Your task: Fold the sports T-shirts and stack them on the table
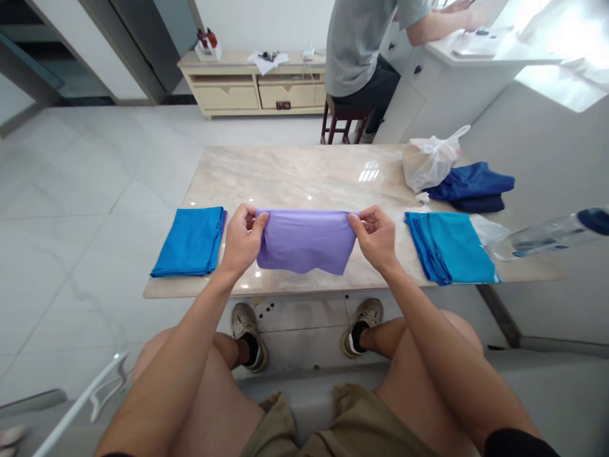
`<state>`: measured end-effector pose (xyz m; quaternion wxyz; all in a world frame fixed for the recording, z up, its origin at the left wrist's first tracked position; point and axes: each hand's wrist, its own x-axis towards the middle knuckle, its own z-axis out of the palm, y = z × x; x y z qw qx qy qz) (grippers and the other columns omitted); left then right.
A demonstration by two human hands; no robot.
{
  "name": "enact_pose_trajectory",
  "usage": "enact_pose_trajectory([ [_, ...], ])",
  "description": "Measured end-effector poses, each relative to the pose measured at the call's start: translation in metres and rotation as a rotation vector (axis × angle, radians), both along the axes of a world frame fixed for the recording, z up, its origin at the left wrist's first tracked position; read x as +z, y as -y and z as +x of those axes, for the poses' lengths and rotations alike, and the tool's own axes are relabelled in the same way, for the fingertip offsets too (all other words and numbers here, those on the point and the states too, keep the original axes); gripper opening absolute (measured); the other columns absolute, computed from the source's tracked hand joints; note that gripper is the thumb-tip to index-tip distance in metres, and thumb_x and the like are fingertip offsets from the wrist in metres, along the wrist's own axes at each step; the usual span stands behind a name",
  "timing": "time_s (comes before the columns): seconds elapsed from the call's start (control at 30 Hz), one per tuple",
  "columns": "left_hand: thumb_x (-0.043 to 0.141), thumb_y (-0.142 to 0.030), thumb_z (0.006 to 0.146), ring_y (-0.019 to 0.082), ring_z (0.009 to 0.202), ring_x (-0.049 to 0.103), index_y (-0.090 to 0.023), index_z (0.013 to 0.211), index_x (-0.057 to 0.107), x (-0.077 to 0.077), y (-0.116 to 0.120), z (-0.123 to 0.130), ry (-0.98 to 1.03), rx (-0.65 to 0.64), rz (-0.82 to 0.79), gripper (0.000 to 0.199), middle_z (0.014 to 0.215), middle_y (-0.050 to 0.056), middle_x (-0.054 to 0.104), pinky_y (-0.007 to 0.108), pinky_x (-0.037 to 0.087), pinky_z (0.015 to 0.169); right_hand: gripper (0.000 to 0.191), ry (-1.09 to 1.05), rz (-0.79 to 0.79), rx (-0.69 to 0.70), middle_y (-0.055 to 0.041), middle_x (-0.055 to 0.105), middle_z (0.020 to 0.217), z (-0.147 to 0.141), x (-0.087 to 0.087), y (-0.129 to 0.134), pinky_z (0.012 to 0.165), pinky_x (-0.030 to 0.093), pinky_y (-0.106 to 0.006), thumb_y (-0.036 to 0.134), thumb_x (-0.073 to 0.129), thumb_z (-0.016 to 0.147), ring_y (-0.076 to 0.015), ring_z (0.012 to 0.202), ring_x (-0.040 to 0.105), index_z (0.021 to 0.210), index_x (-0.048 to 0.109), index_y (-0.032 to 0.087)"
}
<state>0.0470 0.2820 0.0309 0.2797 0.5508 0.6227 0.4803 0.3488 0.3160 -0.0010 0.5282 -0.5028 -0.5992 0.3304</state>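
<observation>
A purple cloth (pixel 307 241) is stretched between my hands over the marble-patterned table, its lower edge hanging loose and uneven. My left hand (pixel 243 235) pinches its upper left corner between thumb and fingers. At the upper right corner, my right hand (pixel 375 235) grips it the same way. To the left lies a neatly folded stack of blue cloth (pixel 190 241), with a thin purple edge showing on its right side. On the right rests another folded pile of blue and turquoise cloth (pixel 451 247).
The table (pixel 295 171) also bears a tied white plastic bag (pixel 431 162), dark blue fabric (pixel 476 181) and a clear bottle (pixel 542 238) at the right. Beyond it, a person in grey (pixel 356 51) sits on a stool (pixel 345 114). A low cabinet (pixel 228 96) stands against the wall.
</observation>
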Motion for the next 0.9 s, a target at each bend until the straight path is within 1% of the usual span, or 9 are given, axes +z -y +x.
enact_pose_trajectory([
  [0.1, 0.066, -0.044, 0.099, 0.02, 0.092, 0.07, -0.024, 0.093, 0.057, -0.018, -0.012, 0.0, -0.046, 0.02, -0.107, 0.023, 0.095, 0.003, 0.072, 0.029, 0.056, 0.079, 0.049, 0.092, -0.126, -0.012, -0.0034, 0.074, 0.089, 0.001, -0.023, -0.016, 0.064, 0.055, -0.03, 0.071, 0.077, 0.093, -0.0195, 0.077, 0.071, 0.092, 0.06, 0.025],
  [0.23, 0.072, -0.031, 0.096, 0.027, 0.104, 0.075, -0.024, 0.092, 0.063, -0.038, -0.03, -0.003, -0.37, 0.046, -0.385, 0.013, 0.102, 0.006, 0.079, 0.036, 0.057, 0.093, 0.032, 0.387, -0.326, 0.006, -0.01, 0.08, 0.101, 0.006, -0.052, -0.042, 0.082, 0.063, -0.038, 0.053, 0.075, 0.098, -0.0259, 0.092, 0.076, 0.102, 0.067, 0.022],
  [0.3, 0.069, -0.03, 0.099, 0.029, 0.105, 0.076, -0.024, 0.098, 0.066, -0.043, -0.034, -0.001, -0.536, 0.022, -0.451, 0.006, 0.106, 0.008, 0.08, 0.038, 0.056, 0.093, 0.023, 0.612, -0.292, 0.024, -0.0156, 0.08, 0.119, 0.009, -0.057, -0.048, 0.097, 0.062, -0.046, 0.037, 0.071, 0.1, -0.0305, 0.107, 0.076, 0.115, 0.07, 0.02],
  [0.37, 0.064, -0.03, 0.104, 0.029, 0.106, 0.077, -0.024, 0.108, 0.069, -0.046, -0.033, 0.006, -0.631, -0.057, -0.404, 0.009, 0.115, 0.009, 0.079, 0.039, 0.057, 0.094, 0.027, 0.791, -0.163, 0.055, -0.0203, 0.075, 0.136, 0.006, -0.055, -0.046, 0.112, 0.056, -0.054, 0.027, 0.062, 0.103, -0.0355, 0.127, 0.071, 0.128, 0.071, 0.018],
  [0.43, 0.059, -0.03, 0.107, 0.029, 0.112, 0.076, -0.023, 0.119, 0.071, -0.051, -0.027, 0.017, -0.675, -0.191, -0.286, 0.018, 0.124, 0.012, 0.078, 0.041, 0.059, 0.099, 0.034, 0.866, -0.057, 0.115, -0.0218, 0.072, 0.147, -0.003, -0.051, -0.036, 0.12, 0.051, -0.057, 0.023, 0.053, 0.108, -0.0375, 0.141, 0.065, 0.136, 0.072, 0.017],
  [0.53, 0.05, -0.034, 0.112, 0.033, 0.139, 0.067, -0.021, 0.141, 0.069, -0.068, -0.016, 0.032, -0.76, -0.357, -0.084, 0.037, 0.146, 0.017, 0.073, 0.051, 0.051, 0.122, 0.046, 0.872, 0.067, 0.218, -0.0191, 0.061, 0.167, -0.026, -0.056, -0.006, 0.13, 0.044, -0.059, 0.024, 0.045, 0.113, -0.0358, 0.158, 0.053, 0.153, 0.068, 0.019],
  [0.63, 0.043, -0.039, 0.115, 0.032, 0.166, 0.045, -0.019, 0.169, 0.051, -0.096, -0.003, 0.041, -0.849, -0.449, 0.005, 0.057, 0.176, 0.016, 0.053, 0.057, 0.035, 0.138, 0.057, 0.899, 0.151, 0.296, -0.0163, 0.042, 0.182, -0.048, -0.08, 0.029, 0.137, 0.036, -0.062, 0.028, 0.048, 0.114, -0.0354, 0.172, 0.035, 0.17, 0.055, 0.018],
  [0.77, 0.042, -0.034, 0.114, 0.035, 0.174, 0.031, -0.021, 0.174, 0.046, -0.125, 0.014, 0.047, -0.967, -0.493, -0.064, 0.062, 0.184, 0.011, 0.042, 0.064, 0.029, 0.141, 0.071, 0.946, 0.15, 0.335, -0.013, 0.035, 0.185, -0.058, -0.111, 0.063, 0.139, 0.034, -0.062, 0.032, 0.053, 0.113, -0.0361, 0.175, 0.026, 0.18, 0.037, 0.016],
  [0.9, 0.047, -0.035, 0.113, 0.036, 0.166, 0.044, -0.024, 0.166, 0.057, -0.116, 0.011, 0.051, -0.995, -0.445, -0.086, 0.056, 0.178, 0.013, 0.051, 0.064, 0.035, 0.137, 0.07, 0.935, 0.155, 0.363, -0.0111, 0.037, 0.185, -0.052, -0.115, 0.069, 0.14, 0.033, -0.06, 0.036, 0.056, 0.113, -0.0336, 0.175, 0.028, 0.179, 0.041, 0.021],
])
